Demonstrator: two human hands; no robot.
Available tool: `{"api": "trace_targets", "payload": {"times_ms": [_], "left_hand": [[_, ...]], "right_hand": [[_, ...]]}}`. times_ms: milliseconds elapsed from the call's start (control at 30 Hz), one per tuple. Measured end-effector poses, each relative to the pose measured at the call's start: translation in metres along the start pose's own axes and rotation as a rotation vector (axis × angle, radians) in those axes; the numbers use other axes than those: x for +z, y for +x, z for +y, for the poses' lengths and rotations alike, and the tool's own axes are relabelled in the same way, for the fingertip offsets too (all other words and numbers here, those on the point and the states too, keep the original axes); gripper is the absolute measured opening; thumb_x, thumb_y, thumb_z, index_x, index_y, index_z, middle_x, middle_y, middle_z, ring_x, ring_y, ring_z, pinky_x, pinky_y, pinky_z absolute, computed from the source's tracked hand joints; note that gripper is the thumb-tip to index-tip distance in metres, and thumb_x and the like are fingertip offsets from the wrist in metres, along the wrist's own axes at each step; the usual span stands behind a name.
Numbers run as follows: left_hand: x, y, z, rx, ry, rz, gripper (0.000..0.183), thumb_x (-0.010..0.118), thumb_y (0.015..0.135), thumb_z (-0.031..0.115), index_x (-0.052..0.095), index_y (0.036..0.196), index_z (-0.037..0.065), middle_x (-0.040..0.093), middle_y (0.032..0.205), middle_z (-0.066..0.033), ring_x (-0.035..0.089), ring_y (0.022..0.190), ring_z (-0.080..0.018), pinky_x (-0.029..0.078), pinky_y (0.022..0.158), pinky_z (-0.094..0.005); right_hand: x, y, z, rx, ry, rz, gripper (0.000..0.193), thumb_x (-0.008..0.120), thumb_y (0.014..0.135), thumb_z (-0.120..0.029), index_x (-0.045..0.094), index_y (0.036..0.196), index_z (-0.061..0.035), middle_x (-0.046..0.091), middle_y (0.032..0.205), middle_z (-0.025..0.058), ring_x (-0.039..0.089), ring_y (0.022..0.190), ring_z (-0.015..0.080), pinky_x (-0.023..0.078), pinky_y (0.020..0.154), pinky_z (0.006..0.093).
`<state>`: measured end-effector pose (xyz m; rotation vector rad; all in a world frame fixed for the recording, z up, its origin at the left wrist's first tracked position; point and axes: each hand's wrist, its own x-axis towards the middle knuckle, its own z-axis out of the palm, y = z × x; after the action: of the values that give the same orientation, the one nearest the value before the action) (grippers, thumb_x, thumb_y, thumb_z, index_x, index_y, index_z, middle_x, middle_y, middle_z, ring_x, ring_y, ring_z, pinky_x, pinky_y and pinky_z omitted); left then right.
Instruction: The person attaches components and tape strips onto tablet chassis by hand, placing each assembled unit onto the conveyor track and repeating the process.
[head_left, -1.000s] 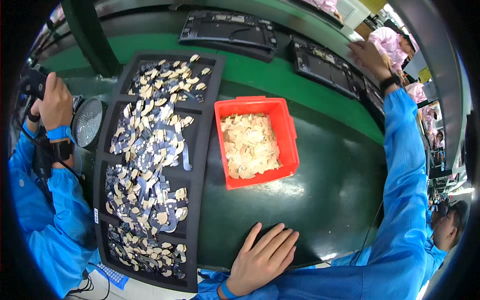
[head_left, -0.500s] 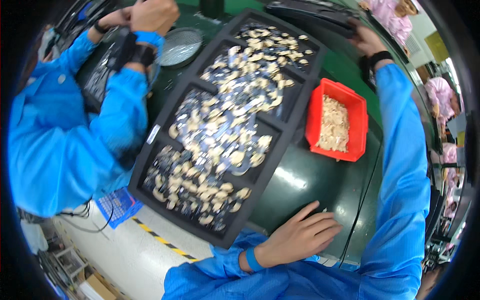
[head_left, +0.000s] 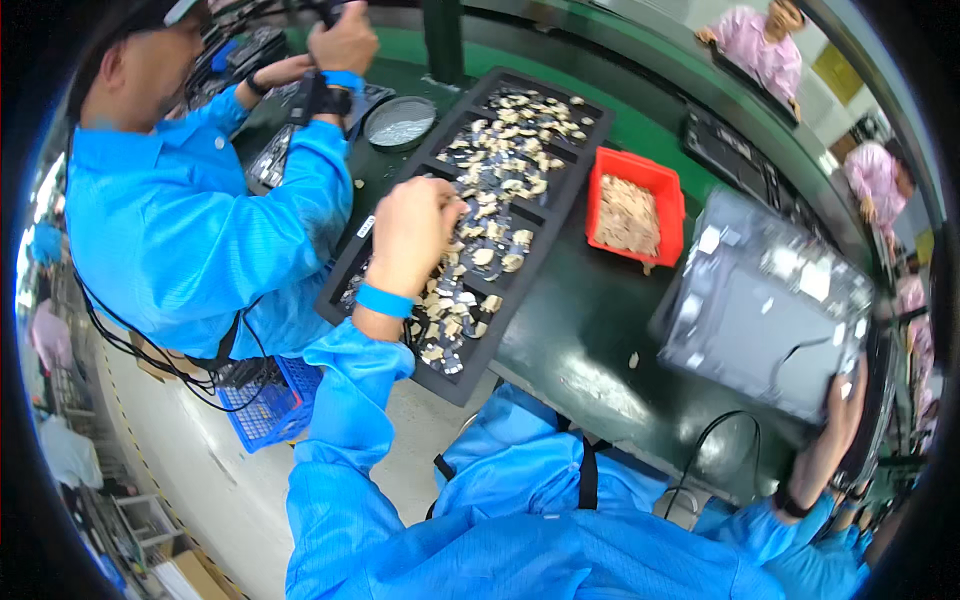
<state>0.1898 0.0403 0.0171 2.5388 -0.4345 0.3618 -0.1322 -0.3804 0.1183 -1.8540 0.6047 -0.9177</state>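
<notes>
1. Laptop case (head_left: 755, 310), tilted over desk (head_left: 550, 340), right side: likely stiff, lightish, exposed circuitry fragile; take edges.
2. Right grip (head_left: 845, 405) clasps its lower right corner.
3. Left grip (head_left: 415, 225) over tray (head_left: 558, 207), fingers curled; can't tell if holding parts (head_left: 484, 257).

The left hand (head_left: 412, 235) and its sleeve hide part of the black tray's (head_left: 540, 255) lower compartments, and its fingertips are lost among the small cream-and-dark pieces (head_left: 483, 257), so it may be pinching one, though that is hard to say. Motion blurs the fine parts on the dark shell (head_left: 750, 310), whose underside, with some of the right hand's (head_left: 843, 405) fingers, is out of sight. The top edge crops the dark object (head_left: 328, 8) by the co-worker's raised hand (head_left: 345, 42).
</notes>
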Motion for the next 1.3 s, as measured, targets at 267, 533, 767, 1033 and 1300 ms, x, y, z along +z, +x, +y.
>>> {"api": "trace_targets", "payload": {"times_ms": [267,533,767,1033,1300], "left_hand": [[-0.032,0.016,-0.008,-0.034,-0.287,-0.049,0.02,0.085,0.087,0.014,0.079,0.094,-0.004,0.078,0.08,-0.0094,0.075,0.075,-0.0133,0.059,0.072,-0.0259],[-0.028,0.0,0.11,0.073,-0.98,0.029,0.024,0.079,0.095,0.008,0.074,0.115,-0.004,0.078,0.102,-0.0088,0.073,0.086,-0.0131,0.058,0.073,-0.0263],[0.032,-0.079,0.212,-0.081,-1.382,-0.303,0.017,0.076,0.094,0.001,0.07,0.11,-0.004,0.077,0.096,-0.013,0.074,0.079,-0.0161,0.061,0.072,-0.0283],[0.066,-0.075,0.228,0.005,-1.28,-0.315,0.026,0.077,0.095,0.003,0.074,0.118,-0.008,0.079,0.101,-0.0134,0.074,0.089,-0.014,0.06,0.082,-0.0266],[0.054,-0.074,0.222,0.014,-1.281,-0.428,0.027,0.074,0.098,0.006,0.073,0.121,-0.009,0.079,0.098,-0.0147,0.075,0.088,-0.0153,0.061,0.08,-0.0276]], "right_hand": [[-0.022,-0.066,0.093,0.174,-0.005,0.013,0.049,0.062,0.106,-0.013,0.049,0.151,0.0007,0.059,0.141,0.0146,0.055,0.129,0.0192,0.042,0.108,0.0319],[0.076,-0.062,-0.006,-0.268,-0.03,-0.306,0.034,0.07,0.096,-0.008,0.067,0.129,0.0011,0.069,0.129,0.0166,0.064,0.123,0.0291,0.048,0.106,0.0399],[0.151,-0.06,0.004,0.063,0.576,-0.514,0.039,0.067,0.104,-0.013,0.062,0.137,0.0064,0.078,0.103,0.0115,0.074,0.092,0.0143,0.058,0.081,0.0281],[0.143,-0.054,0.023,0.099,0.598,-0.32,0.03,0.059,0.108,-0.012,0.066,0.131,0.0064,0.076,0.099,0.0112,0.073,0.084,0.0149,0.057,0.076,0.0262],[0.144,-0.052,0.029,0.091,0.604,-0.373,0.025,0.059,0.107,-0.009,0.072,0.124,0.006,0.077,0.102,0.0112,0.071,0.089,0.0137,0.058,0.081,0.0273]]}}
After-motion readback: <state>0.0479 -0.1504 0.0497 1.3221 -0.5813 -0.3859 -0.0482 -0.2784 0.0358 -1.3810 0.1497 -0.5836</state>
